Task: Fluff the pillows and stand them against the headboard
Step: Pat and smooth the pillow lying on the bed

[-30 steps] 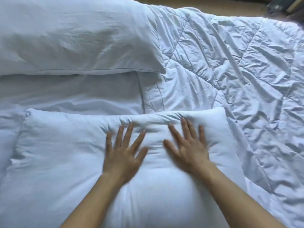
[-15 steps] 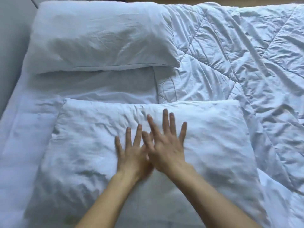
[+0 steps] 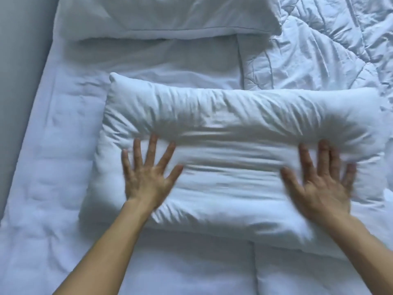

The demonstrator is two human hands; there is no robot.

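Observation:
A white pillow [image 3: 234, 116] lies flat on the bed in the middle of the view. My left hand [image 3: 148, 173] presses flat on its left part, fingers spread. On its right part my right hand [image 3: 321, 177] presses flat too, fingers apart and blurred. The filling bulges in a ridge along the far edge, beyond my fingertips. A second white pillow [image 3: 161, 15] lies flat at the top of the view, partly cut off by the frame. Neither hand holds anything.
A grey headboard or wall [image 3: 21, 60] runs down the left side. A rumpled white quilted duvet [image 3: 319, 50] covers the upper right. White sheet [image 3: 53, 167] lies around the near pillow.
My hands were together at the pillow's middle half a second ago; they have slid apart toward its left and right ends. The view has shifted, showing more of the bed's left side.

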